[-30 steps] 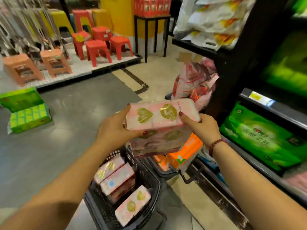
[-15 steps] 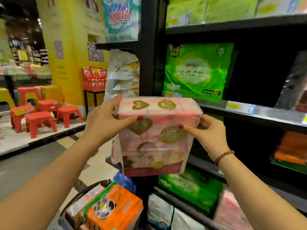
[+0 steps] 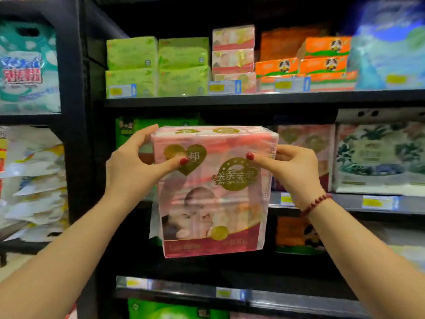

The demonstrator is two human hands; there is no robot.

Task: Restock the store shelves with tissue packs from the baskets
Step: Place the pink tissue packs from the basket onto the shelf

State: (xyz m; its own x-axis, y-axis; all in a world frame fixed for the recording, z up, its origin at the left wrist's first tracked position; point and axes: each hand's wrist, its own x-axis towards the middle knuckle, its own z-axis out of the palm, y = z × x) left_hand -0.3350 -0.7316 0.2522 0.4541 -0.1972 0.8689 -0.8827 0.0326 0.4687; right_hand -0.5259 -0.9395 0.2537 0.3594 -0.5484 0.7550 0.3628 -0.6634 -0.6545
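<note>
A: So, how far along is the restocking?

B: Midway through one placement, I'd judge. The pink tissue pack [image 3: 213,192] hangs in the air between the left hand [image 3: 135,164] and the right hand [image 3: 296,171], in front of the shelving, not yet resting on any board. The baskets are out of view, so I cannot tell how much stock is left.

A: And the grip?

B: Both hands are clamped on the pack's upper corners, one on each side. The thumbs lie across the front face and the fingers curl round the top and back. The pack's width keeps the hands apart.

A: Where would it go?

B: Probably the middle shelf [image 3: 345,201] just beyond the right hand, where a matching pink pack [image 3: 305,143] stands behind the knuckles. Straight behind the held pack it looks dark, maybe a gap, but the pack hides it. Above both hands, the upper shelf [image 3: 253,99] carries a stack of smaller pink packs [image 3: 233,51] between green packs [image 3: 156,65] and orange packs [image 3: 322,58].

A: What does the pack look like?

B: It's a tall, upright block in glossy clear film, pale pink with a darker red band along the bottom. There are gold heart and ring emblems near the thumbs and a printed baby picture below them. The film looks slack at the lower left edge, so I'd expect it to feel soft and give when squeezed.
</note>
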